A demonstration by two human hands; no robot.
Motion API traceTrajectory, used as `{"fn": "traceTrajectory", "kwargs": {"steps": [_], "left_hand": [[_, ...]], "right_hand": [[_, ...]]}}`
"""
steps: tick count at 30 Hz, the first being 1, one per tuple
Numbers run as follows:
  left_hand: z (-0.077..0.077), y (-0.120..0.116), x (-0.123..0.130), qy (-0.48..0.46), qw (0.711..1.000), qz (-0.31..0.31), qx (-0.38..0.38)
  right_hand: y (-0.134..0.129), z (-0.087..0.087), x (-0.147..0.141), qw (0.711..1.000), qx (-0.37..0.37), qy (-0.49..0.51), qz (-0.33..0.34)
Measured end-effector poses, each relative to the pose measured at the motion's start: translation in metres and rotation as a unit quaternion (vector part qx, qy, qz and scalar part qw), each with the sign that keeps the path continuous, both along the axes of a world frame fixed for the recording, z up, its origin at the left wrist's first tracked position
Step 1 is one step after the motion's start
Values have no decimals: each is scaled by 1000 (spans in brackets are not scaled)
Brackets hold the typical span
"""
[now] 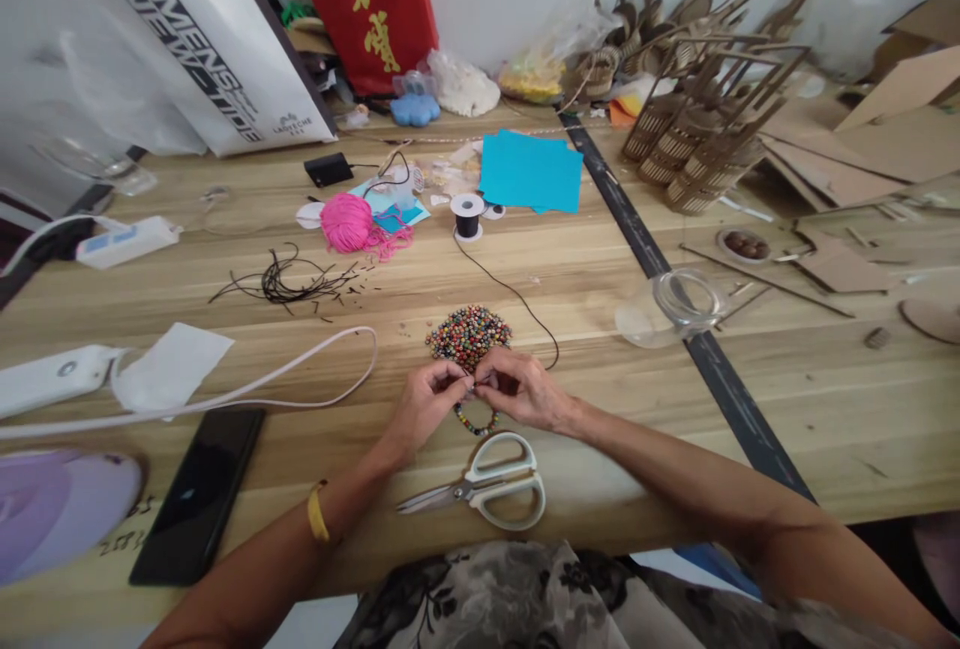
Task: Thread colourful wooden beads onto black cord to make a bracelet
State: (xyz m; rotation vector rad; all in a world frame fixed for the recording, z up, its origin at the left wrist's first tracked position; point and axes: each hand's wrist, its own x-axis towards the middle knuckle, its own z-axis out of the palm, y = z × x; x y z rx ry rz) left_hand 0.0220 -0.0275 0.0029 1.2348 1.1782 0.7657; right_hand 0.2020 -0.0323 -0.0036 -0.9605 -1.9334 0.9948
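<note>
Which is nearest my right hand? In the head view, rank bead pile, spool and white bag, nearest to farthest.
1. Bead pile: just beyond the right hand, slightly left.
2. Spool: farther up the table, slightly left.
3. White bag: back left.

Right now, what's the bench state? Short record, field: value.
left hand: pinched at top of bead loop
right hand: pinched at same spot; exact hold too small to tell
loose beads: multicoloured pile just beyond hands
scissors: below loop in view, blades pointing left
spool: upright, black cord trailing right
</note>
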Motion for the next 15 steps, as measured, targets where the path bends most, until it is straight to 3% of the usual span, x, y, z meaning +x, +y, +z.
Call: {"fn": "traceTrajectory", "kwargs": {"steps": [15], "left_hand": [[3, 0, -2, 3, 1000, -8, -7]], "right_hand": [[0, 0, -2, 1000, 21, 0, -4]]}}
